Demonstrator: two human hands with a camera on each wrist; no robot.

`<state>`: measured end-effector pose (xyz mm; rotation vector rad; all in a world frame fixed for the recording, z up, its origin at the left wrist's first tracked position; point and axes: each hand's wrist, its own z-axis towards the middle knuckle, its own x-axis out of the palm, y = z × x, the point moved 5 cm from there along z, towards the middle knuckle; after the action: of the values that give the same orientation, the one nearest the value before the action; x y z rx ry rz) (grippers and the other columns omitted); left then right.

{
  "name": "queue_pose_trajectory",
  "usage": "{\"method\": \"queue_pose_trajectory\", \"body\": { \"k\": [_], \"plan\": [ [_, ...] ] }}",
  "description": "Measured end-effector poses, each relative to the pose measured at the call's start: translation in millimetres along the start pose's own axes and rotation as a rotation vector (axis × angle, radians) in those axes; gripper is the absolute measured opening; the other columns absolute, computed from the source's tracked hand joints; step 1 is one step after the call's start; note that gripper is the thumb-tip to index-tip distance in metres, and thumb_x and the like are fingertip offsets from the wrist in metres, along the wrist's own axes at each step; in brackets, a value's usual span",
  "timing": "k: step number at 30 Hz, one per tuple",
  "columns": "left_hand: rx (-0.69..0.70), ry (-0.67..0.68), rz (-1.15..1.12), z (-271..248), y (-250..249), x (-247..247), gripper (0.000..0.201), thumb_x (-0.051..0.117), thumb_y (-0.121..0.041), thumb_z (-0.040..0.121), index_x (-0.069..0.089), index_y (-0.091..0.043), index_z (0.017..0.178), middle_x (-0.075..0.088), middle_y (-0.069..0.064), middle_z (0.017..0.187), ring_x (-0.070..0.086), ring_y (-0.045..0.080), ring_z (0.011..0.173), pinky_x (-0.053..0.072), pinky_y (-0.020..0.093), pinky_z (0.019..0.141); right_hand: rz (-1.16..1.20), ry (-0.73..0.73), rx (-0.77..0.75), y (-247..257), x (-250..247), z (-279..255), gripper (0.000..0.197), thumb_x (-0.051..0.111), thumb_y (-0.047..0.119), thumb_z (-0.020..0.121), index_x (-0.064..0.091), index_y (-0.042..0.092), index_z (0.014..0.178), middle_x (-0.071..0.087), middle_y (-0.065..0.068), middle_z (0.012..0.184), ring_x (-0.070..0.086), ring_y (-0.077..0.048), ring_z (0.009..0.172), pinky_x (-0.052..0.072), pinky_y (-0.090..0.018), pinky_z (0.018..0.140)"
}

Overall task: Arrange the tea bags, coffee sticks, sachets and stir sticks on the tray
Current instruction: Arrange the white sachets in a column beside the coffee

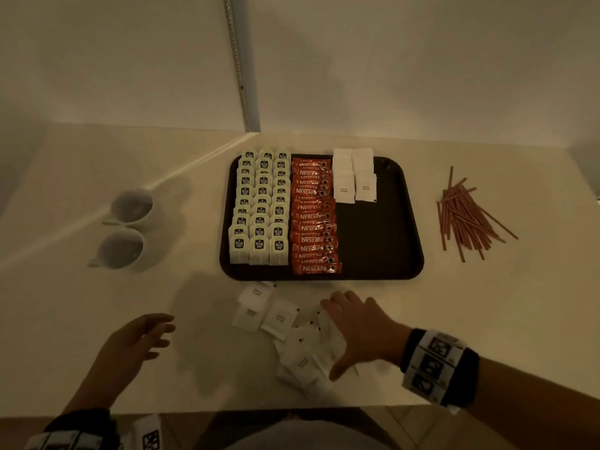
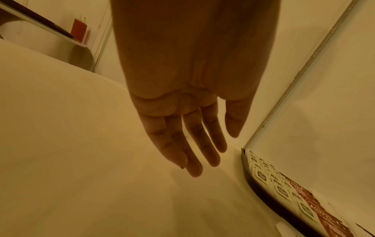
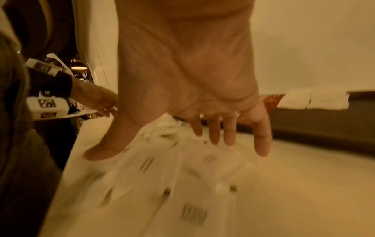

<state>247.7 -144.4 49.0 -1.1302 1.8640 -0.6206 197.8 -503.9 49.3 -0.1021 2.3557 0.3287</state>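
A dark tray (image 1: 383, 235) holds three columns of tea bags (image 1: 259, 206) at its left, a column of orange coffee sticks (image 1: 313, 219) beside them, and two short rows of white sachets (image 1: 354, 177) at its back. More white sachets (image 1: 292, 332) lie loose on the table in front of the tray. My right hand (image 1: 354, 323) is spread flat over this loose pile, fingers straight; the right wrist view shows the hand (image 3: 202, 136) just above the blurred sachets (image 3: 182, 176). My left hand (image 1: 139, 339) hovers open to the left, holding nothing, fingers (image 2: 192, 144) extended. Brown stir sticks (image 1: 464, 216) lie right of the tray.
Two white cups (image 1: 126, 225) stand left of the tray. The table's front edge runs just below my hands. A wall corner with a metal strip (image 1: 240, 76) rises behind the tray. The tray's right half is bare.
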Motion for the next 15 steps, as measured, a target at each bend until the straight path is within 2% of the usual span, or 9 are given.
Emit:
{"method": "queue_pose_trajectory", "body": {
  "k": [1, 3, 8, 11, 15],
  "plan": [
    [-0.003, 0.004, 0.004, -2, 3, 1, 0.017, 0.05, -0.013, 0.097, 0.066, -0.015, 0.102, 0.069, 0.005, 0.098, 0.064, 0.027, 0.089, 0.048, 0.039, 0.077, 0.019, -0.019, 0.02, 2, 8, 0, 0.12, 0.069, 0.074, 0.056, 0.009, 0.025, 0.147, 0.018, -0.002, 0.15, 0.023, -0.025, 0.133, 0.028, -0.05, 0.108],
    [-0.015, 0.011, 0.003, -6, 8, 1, 0.017, 0.05, -0.014, 0.097, 0.066, -0.015, 0.102, 0.069, 0.005, 0.099, 0.065, 0.027, 0.089, 0.048, 0.038, 0.077, 0.044, -0.076, 0.035, 4, 18, 3, 0.117, 0.072, 0.069, 0.057, 0.009, 0.027, 0.146, 0.017, -0.003, 0.149, 0.023, -0.026, 0.132, 0.033, -0.05, 0.104],
    [-0.021, 0.003, 0.0, -10, 13, -2, 0.016, 0.05, -0.011, 0.097, 0.066, -0.014, 0.101, 0.069, 0.007, 0.098, 0.064, 0.026, 0.088, 0.047, 0.036, 0.075, 0.17, -0.161, 0.034, -3, 16, 12, 0.085, 0.079, 0.043, 0.067, 0.031, 0.029, 0.135, 0.031, 0.0, 0.134, 0.032, -0.019, 0.117, 0.046, -0.039, 0.094],
    [-0.016, 0.002, 0.002, -11, 11, -3, 0.017, 0.05, -0.013, 0.097, 0.066, -0.017, 0.099, 0.069, 0.005, 0.098, 0.064, 0.025, 0.089, 0.047, 0.037, 0.075, 0.214, -0.133, 0.046, -9, 12, 17, 0.074, 0.076, 0.038, 0.073, 0.038, 0.023, 0.134, 0.033, -0.002, 0.132, 0.034, -0.019, 0.115, 0.043, -0.032, 0.097],
    [-0.013, -0.004, -0.007, -11, 6, -2, 0.017, 0.05, -0.012, 0.097, 0.066, -0.017, 0.098, 0.069, 0.006, 0.098, 0.064, 0.026, 0.088, 0.047, 0.036, 0.073, 0.295, -0.099, 0.039, -9, 10, 19, 0.059, 0.069, 0.03, 0.082, 0.043, 0.02, 0.134, 0.041, -0.001, 0.134, 0.041, -0.021, 0.122, 0.037, -0.029, 0.101]
  ]
}}
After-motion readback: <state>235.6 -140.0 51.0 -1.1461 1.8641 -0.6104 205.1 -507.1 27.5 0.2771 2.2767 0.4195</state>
